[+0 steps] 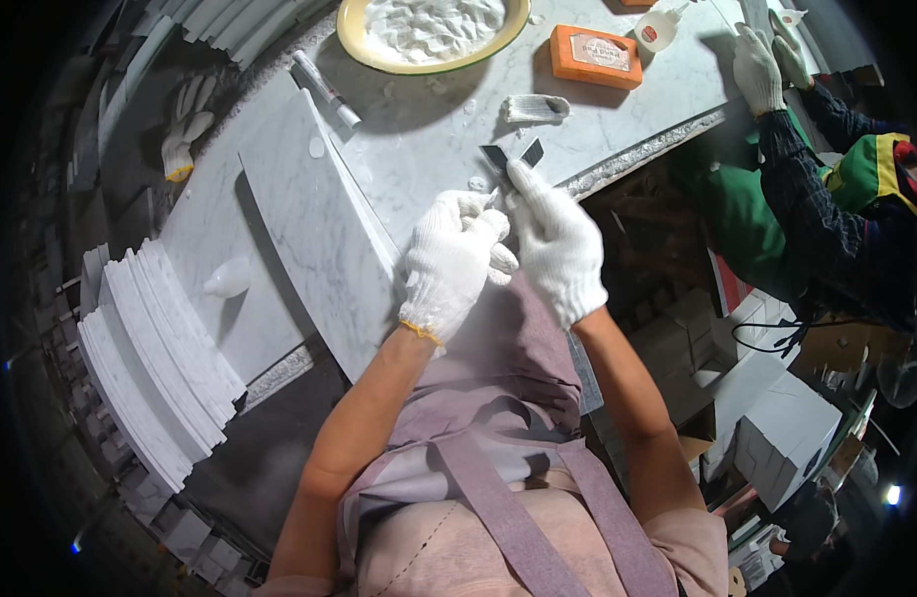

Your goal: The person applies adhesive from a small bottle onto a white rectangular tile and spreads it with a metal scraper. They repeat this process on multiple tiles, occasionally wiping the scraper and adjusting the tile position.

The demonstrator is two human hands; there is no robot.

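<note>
Both of my hands wear white knit gloves and meet in front of my body at the bench edge. My right hand (560, 239) is closed on a dark, flat, blade-like piece (494, 157), whose ends show either side of my fingertip; its exact kind is unclear. Close beside it, my left hand (451, 254) has its fingers curled in a pinch, and I cannot make out what is between them. Left of that hand, thin white marble-patterned slabs (314, 229) lie stacked at a slant. A rolled white knit cuff (536, 108) lies just beyond the dark piece.
On the marble-patterned bench (419, 139) sit a yellow-rimmed basin (351, 42) of white material, an orange block (596, 57) and white bottles (657, 30). White strips (160, 368) are stacked at left, near a loose glove (185, 129). A co-worker's gloved hand (757, 72) is at upper right.
</note>
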